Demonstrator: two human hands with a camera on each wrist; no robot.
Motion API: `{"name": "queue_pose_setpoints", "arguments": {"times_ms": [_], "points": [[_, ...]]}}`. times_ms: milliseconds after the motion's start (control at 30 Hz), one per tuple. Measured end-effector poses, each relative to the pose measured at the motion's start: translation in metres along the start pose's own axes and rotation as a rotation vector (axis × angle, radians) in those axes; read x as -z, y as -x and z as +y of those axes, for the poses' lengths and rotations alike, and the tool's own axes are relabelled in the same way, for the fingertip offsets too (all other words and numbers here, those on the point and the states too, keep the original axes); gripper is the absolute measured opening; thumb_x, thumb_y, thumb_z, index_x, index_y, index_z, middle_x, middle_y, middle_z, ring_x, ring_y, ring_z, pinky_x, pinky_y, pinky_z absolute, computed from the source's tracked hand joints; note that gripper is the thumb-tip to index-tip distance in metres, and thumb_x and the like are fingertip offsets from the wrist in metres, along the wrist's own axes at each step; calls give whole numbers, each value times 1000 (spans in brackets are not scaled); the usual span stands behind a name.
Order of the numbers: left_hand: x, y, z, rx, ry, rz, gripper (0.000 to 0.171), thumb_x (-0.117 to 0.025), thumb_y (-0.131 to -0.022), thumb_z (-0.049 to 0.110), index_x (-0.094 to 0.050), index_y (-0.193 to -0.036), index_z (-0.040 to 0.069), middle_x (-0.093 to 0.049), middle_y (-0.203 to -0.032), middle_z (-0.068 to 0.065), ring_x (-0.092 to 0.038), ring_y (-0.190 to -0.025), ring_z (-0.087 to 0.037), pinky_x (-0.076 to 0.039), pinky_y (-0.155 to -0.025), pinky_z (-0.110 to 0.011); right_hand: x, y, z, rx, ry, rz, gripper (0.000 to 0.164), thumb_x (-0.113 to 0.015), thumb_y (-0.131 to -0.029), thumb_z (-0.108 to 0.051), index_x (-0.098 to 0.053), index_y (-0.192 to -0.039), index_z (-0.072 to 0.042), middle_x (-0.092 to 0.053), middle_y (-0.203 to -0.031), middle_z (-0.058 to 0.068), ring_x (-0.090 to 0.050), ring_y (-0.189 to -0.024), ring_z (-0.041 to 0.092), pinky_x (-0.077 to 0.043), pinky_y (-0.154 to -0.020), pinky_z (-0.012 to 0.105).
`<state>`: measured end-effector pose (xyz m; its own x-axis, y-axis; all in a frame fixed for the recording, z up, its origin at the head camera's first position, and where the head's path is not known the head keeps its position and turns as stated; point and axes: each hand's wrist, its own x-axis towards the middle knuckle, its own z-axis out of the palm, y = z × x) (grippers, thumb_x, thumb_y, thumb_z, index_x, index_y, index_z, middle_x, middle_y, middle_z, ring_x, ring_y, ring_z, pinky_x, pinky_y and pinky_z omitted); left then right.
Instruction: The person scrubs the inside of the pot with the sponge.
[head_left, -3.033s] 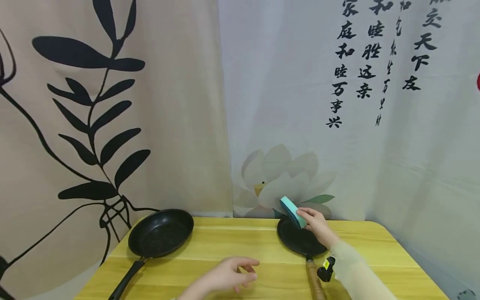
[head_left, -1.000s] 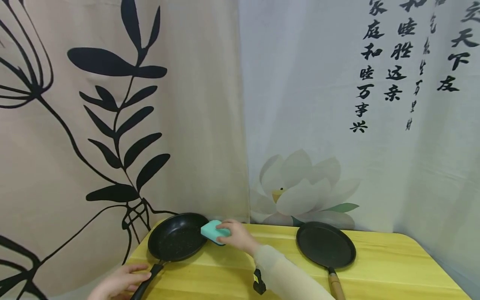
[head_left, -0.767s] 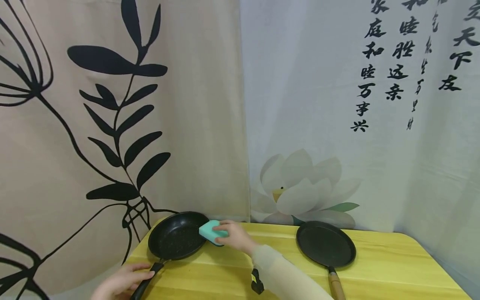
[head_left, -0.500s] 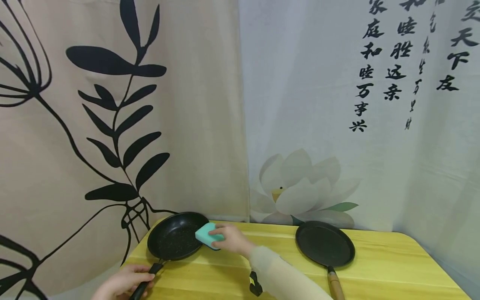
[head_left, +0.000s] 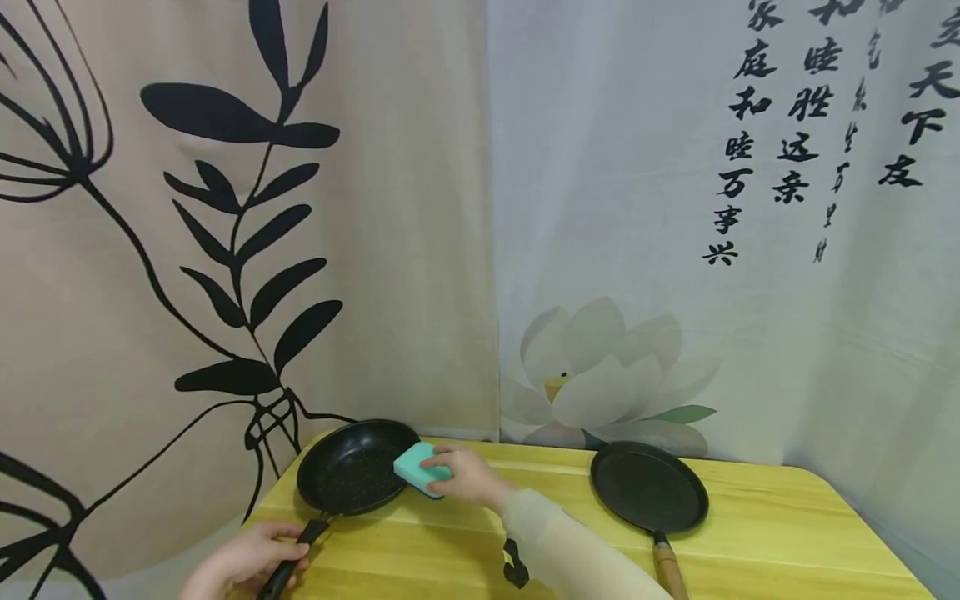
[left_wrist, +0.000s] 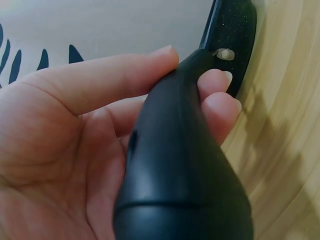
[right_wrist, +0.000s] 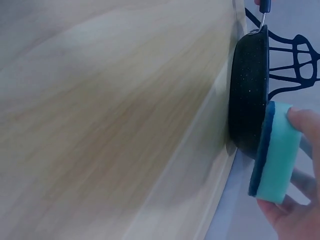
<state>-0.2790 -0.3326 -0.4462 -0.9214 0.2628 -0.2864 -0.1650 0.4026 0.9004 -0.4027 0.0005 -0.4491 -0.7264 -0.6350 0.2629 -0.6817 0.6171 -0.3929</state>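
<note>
In the head view a deep black frying pan (head_left: 352,468) is at the table's left end. My left hand (head_left: 242,557) holds its black handle (left_wrist: 175,150), thumb on one side and fingers on the other. A turquoise sponge with a dark scouring layer (head_left: 415,468) is pinched between the thumb and fingers of my right hand (head_left: 474,478). It is at the pan's right rim. In the right wrist view the sponge's dark side (right_wrist: 262,155) faces the rim; whether it touches I cannot tell.
A flat black pan (head_left: 648,487) with a wooden handle (head_left: 670,568) lies on the right of the yellow wooden table (head_left: 525,500). Behind the table hangs a printed curtain (head_left: 405,250) with leaves, a lotus and characters. A black device (head_left: 515,564) is at my right wrist.
My right hand has carried the sponge left from the flat pan to the frying pan. My left hand has moved left and taken hold of the handle. Recently the sponge shifted only slightly.
</note>
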Motion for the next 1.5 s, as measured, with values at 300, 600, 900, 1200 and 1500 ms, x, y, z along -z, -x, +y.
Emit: {"name": "queue_pose_setpoints", "arguments": {"times_ms": [300, 600, 900, 1200, 1500], "points": [[-7, -8, 8, -50, 3, -58, 35, -56, -97, 10, -50, -117, -18, -66, -86, -4, -63, -68, -14, -53, -67, -33, 10, 11, 5, -15, 9, 18, 37, -71, -89, -29, -68, -125, -19, -52, -139, 9, -49, -126, 25, -40, -102, 37], [-24, -17, 18, -72, 25, -133, 33, -56, -97, 9, -50, -117, -17, -65, -85, -6, -63, -66, -15, -53, -65, -32, 17, 41, 21, 10, -15, 75, 35, -70, -89, -27, -69, -122, -14, -54, -135, 13, -49, -124, 31, -40, -100, 44], [-51, -27, 31, -70, 7, -190, 28, -57, -97, 9, -53, -116, -11, -65, -83, -8, -63, -63, -15, -53, -61, -30, 33, 72, 39, 3, 4, 64, 34, -69, -90, -29, -69, -122, -17, -53, -136, 13, -49, -124, 32, -42, -98, 46], [-91, -36, 51, -62, -38, -222, 30, -60, -95, 12, -53, -115, -9, -67, -85, -11, -64, -62, -15, -51, -54, -25, 52, 112, 52, -51, -46, 77, 32, -70, -90, -27, -70, -120, -16, -53, -135, 14, -50, -122, 35, -44, -95, 49], [-135, -45, 65, -99, 4, -285, 21, -60, -95, 11, -51, -107, -3, -67, -85, -11, -61, -57, -11, -49, -52, -23, 71, 147, 68, -91, -9, 96, 32, -69, -90, -30, -69, -120, -18, -52, -136, 13, -49, -122, 37, -44, -93, 52]]}}
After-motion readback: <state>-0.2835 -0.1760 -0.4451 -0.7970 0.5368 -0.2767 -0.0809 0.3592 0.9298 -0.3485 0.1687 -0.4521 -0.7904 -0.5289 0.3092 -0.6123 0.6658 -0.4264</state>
